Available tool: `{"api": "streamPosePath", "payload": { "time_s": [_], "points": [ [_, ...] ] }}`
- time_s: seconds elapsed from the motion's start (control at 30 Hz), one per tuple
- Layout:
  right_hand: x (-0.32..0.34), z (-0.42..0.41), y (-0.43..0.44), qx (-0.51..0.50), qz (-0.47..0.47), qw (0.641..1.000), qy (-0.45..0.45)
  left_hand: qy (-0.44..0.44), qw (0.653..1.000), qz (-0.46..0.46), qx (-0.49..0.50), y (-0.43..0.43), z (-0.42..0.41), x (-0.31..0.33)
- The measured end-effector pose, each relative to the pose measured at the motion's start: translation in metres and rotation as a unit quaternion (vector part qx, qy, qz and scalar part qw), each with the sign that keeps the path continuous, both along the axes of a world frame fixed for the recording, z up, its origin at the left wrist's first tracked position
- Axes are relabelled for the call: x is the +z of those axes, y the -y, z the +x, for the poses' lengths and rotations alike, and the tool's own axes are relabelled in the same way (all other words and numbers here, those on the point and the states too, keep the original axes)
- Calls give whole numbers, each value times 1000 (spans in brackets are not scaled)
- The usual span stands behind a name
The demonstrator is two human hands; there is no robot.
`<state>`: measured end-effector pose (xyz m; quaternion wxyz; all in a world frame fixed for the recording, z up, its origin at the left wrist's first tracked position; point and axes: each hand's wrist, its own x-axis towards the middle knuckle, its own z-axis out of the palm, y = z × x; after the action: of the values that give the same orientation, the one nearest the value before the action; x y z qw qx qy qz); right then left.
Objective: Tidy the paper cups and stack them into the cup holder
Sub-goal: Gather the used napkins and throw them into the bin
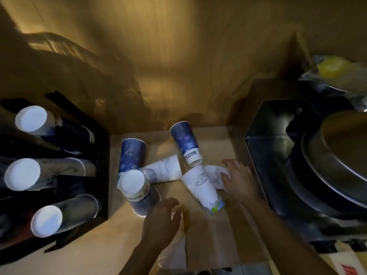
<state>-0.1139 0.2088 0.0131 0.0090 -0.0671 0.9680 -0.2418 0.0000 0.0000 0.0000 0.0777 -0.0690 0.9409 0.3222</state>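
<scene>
Several paper cups lie scattered on the wooden counter (214, 241). A blue cup (185, 142) lies at the back, another blue cup (132, 153) to its left. A blue cup (137, 190) stands bottom-up at the front left, and a white cup (164, 169) lies behind it. A white cup with a green print (202, 190) lies in the middle. My right hand (239, 177) rests on a white cup (216, 174) lying beside it, fingers spread over it. My left hand (161, 219) hovers open just right of the upside-down blue cup. The black cup holder (83, 195) at the left holds three stacks.
A black metal box (272, 124) stands at the right, with a large round pan (337, 161) in front of it. Crumpled plastic with something yellow (335, 70) lies at the far right. A wooden wall (178, 56) closes the back.
</scene>
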Motion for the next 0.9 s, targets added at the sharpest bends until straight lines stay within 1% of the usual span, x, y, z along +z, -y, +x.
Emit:
{"api": "streamPosePath", "payload": {
  "time_s": [0.1,0.2,0.33,0.4,0.47,0.57,0.67,0.73,0.77,0.8,0.83,0.9],
  "points": [
    [-20,-3,-6,-9,38,998,38,33,996,-82,-8,4,7,-12],
    [-37,-3,-12,-16,62,995,72,97,986,-133,-4,6,18,-23],
    [-51,-4,-20,-3,107,991,84,163,970,-180,2,4,28,-38],
    [-56,-1,-24,17,136,987,87,161,971,-177,4,2,32,-43],
    [-59,0,-26,29,142,986,78,135,977,-163,15,2,35,-47],
    [-56,4,-25,47,130,990,30,103,978,-179,17,-1,36,-47],
    [-53,4,-26,50,141,989,-5,94,977,-188,39,-3,36,-45],
    [-53,-3,-25,-4,99,995,26,87,982,-149,82,-6,35,-42],
    [-51,-7,-24,-43,76,995,53,84,983,-120,111,-8,35,-40],
    [-46,-10,-21,-65,55,995,60,88,983,-84,140,-10,34,-34],
    [-38,-12,-19,-84,23,995,50,82,982,-51,163,-12,33,-29],
    [-15,-17,-11,-113,-88,990,1,62,981,-11,185,-16,31,-17]
  ]
}}
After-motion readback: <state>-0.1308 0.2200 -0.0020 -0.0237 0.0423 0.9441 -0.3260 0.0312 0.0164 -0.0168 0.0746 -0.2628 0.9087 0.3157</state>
